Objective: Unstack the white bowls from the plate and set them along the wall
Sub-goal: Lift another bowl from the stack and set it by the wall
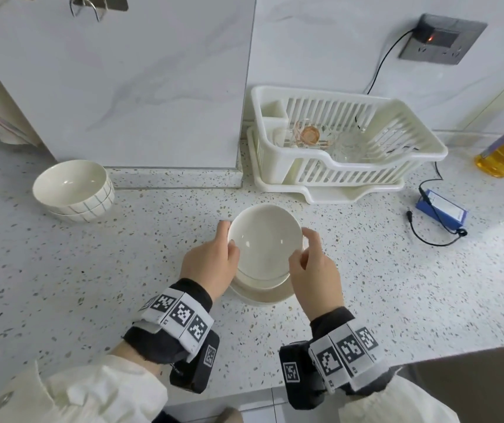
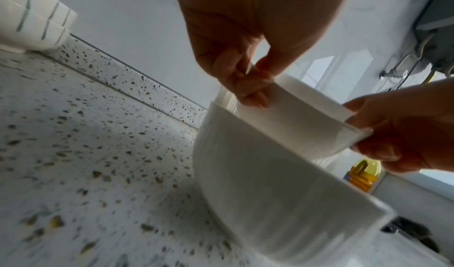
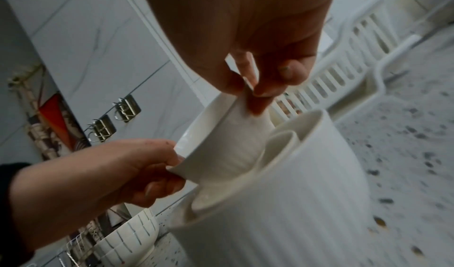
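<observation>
At the counter's centre the top white bowl (image 1: 264, 236) is pinched by its rim, at 9 o'clock by the left hand (image 1: 211, 264) and at 3 o'clock by the right hand (image 1: 315, 270), tilted above the ribbed bowl (image 3: 282, 203); striped bowls (image 1: 73, 190) are seen at 10 o'clock by the wall (image 1: 122, 71)

The left hand (image 1: 211, 265) is held forward with its back turned up, the thumb laid over the rim of the top white bowl (image 1: 264, 239) and the fingers (image 2: 248, 88) curled against the outer wall, so that the rim is pinched. The right hand (image 1: 315, 270) is set opposite, close beside the left, and the same rim is pinched there between thumb and fingertips (image 3: 260, 96). Both wrists are wrapped in black bands carrying printed marker tags, with cream sleeves behind them.
</observation>
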A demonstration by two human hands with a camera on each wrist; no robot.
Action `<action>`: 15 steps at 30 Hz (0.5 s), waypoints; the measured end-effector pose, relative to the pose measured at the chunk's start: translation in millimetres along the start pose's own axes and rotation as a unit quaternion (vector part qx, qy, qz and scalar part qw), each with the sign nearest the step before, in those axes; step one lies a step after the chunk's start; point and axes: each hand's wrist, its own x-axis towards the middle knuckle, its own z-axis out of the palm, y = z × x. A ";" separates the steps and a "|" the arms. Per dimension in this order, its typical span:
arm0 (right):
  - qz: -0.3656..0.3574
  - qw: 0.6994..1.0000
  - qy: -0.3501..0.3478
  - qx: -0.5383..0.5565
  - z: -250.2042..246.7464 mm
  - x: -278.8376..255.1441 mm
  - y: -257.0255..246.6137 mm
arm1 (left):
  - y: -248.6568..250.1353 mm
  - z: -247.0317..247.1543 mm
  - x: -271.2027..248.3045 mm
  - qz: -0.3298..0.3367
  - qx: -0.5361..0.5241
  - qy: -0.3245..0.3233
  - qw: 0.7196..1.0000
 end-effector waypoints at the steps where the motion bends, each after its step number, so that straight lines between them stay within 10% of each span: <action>1: -0.004 1.000 0.005 0.009 -1.4 0.8 -5.2 | -2.0 -2.8 0.9 0.008 -0.023 0.015 1.000; 15: 0.058 0.969 -0.141 0.195 84.9 41.1 -118.4 | -113.9 -94.7 11.8 -0.025 -0.177 0.132 0.975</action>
